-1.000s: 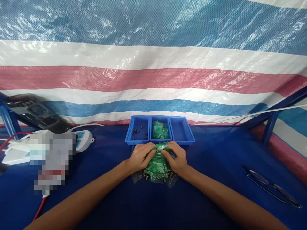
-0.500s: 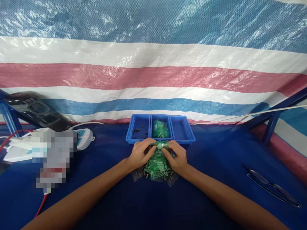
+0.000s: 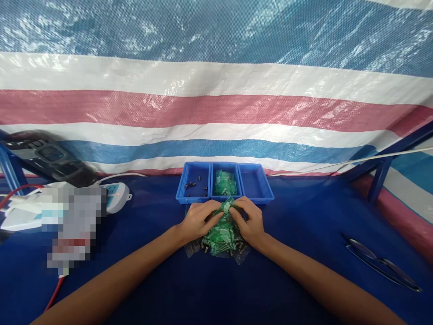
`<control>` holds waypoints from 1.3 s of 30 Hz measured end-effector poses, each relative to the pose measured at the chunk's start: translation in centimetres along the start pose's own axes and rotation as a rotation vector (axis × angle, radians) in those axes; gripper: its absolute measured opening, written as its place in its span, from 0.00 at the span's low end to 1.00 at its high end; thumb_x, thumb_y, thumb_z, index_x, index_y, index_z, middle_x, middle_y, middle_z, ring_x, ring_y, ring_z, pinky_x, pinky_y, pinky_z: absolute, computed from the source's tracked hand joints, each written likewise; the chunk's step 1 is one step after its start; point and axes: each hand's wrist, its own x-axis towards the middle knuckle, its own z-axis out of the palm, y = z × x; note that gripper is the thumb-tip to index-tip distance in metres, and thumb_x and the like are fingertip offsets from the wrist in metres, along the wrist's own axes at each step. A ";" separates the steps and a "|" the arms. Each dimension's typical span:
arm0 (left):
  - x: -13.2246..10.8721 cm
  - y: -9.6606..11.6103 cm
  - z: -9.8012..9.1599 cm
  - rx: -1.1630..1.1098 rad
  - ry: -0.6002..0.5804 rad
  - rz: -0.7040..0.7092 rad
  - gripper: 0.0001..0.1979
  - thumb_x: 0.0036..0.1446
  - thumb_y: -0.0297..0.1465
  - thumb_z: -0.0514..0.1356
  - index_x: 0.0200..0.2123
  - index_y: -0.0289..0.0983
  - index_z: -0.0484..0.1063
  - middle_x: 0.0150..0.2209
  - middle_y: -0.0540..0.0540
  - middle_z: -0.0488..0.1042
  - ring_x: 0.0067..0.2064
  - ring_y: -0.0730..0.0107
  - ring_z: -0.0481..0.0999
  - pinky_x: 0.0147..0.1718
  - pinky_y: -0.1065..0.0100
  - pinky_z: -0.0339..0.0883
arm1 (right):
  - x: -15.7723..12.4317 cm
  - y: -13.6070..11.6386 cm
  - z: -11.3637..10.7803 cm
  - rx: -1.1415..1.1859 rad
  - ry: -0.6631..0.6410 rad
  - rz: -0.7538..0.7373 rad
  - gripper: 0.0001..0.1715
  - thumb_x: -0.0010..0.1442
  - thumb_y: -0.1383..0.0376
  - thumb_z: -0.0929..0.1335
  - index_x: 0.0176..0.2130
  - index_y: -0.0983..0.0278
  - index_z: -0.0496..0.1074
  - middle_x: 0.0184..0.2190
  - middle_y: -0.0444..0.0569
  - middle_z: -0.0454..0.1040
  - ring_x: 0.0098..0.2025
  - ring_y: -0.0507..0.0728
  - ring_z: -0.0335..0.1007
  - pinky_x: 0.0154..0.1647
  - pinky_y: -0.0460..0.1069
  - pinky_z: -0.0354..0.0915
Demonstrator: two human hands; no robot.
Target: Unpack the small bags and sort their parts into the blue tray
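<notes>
Between my two hands is a small green-tinted plastic bag [image 3: 227, 206] with something pale inside. My left hand [image 3: 200, 220] pinches its left side, and my right hand [image 3: 249, 221] pinches its right side. Beneath them lies a pile of green plastic bags [image 3: 219, 238], with loose screws and clear bags [image 3: 241, 253] around its lower edge. Just beyond my fingers stands a blue three-part tray [image 3: 256, 181]. A few dark screws [image 3: 192, 184] are in its left compartment, green bags [image 3: 225, 183] fill the middle one, and nothing shows in the right one.
A white power strip [image 3: 118, 197] and a blurred-out object [image 3: 79, 221] with a red cable [image 3: 55, 292] lie to the left. Behind them is a dark device [image 3: 54, 155]. Glasses [image 3: 382, 265] rest at right. A striped sheet [image 3: 216, 108] hangs behind the table.
The small bag between my fingers has turned from lying level to more upright and crumpled. Both hands stay in nearly the same place, still pinching it. The view has shifted slightly.
</notes>
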 end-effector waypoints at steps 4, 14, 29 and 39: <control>0.0 -0.1 0.2 0.005 0.038 -0.015 0.07 0.59 0.28 0.56 0.40 0.33 0.69 0.32 0.44 0.76 0.32 0.70 0.76 0.31 0.72 0.69 | 0.1 0.2 0.0 -0.011 -0.009 -0.008 0.06 0.60 0.66 0.64 0.34 0.64 0.70 0.27 0.48 0.69 0.29 0.54 0.66 0.28 0.49 0.64; -0.1 -0.3 0.2 -0.004 0.064 -0.023 0.06 0.58 0.27 0.57 0.39 0.34 0.70 0.32 0.44 0.76 0.32 0.70 0.76 0.30 0.73 0.70 | 0.0 0.1 0.1 -0.017 -0.024 -0.050 0.04 0.58 0.66 0.66 0.31 0.64 0.69 0.23 0.45 0.65 0.26 0.53 0.63 0.25 0.48 0.63; -0.2 -0.4 0.3 0.011 0.087 0.045 0.08 0.57 0.24 0.58 0.41 0.35 0.70 0.34 0.44 0.76 0.35 0.70 0.76 0.33 0.71 0.71 | -0.2 -0.2 0.1 -0.049 -0.070 -0.045 0.05 0.59 0.66 0.66 0.30 0.65 0.69 0.25 0.47 0.66 0.28 0.53 0.63 0.28 0.48 0.62; 0.3 0.0 0.1 0.014 0.063 0.020 0.07 0.57 0.26 0.58 0.40 0.34 0.69 0.33 0.44 0.75 0.33 0.71 0.75 0.29 0.72 0.68 | 0.0 -0.5 0.1 -0.091 -0.084 -0.034 0.12 0.60 0.65 0.63 0.25 0.64 0.61 0.22 0.43 0.57 0.25 0.51 0.56 0.26 0.47 0.56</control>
